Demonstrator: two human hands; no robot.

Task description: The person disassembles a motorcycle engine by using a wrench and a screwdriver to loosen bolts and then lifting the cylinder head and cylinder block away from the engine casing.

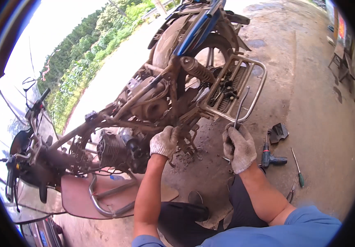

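Note:
A dirty, stripped motorcycle (144, 103) stands across the view, its engine (111, 150) showing low in the frame tubes. My left hand (163, 142), in a pale knit glove, is closed at the lower frame, right of the engine; what its fingers hold is hidden. My right hand (239, 149), gloved too, grips a long thin metal rod (243, 100) that rises bent at the top. Behind that rod, a metal rear rack (257, 78) is at the side of the bike, with greasy small parts (228, 88) lying on it.
A cordless drill (272, 158), a black plastic piece (279, 133) and a green-handled screwdriver (301, 179) lie on the concrete at right. A pinkish board (72, 191) with a bent tube is below the bike. A wooden stool (342, 61) stands at the far right.

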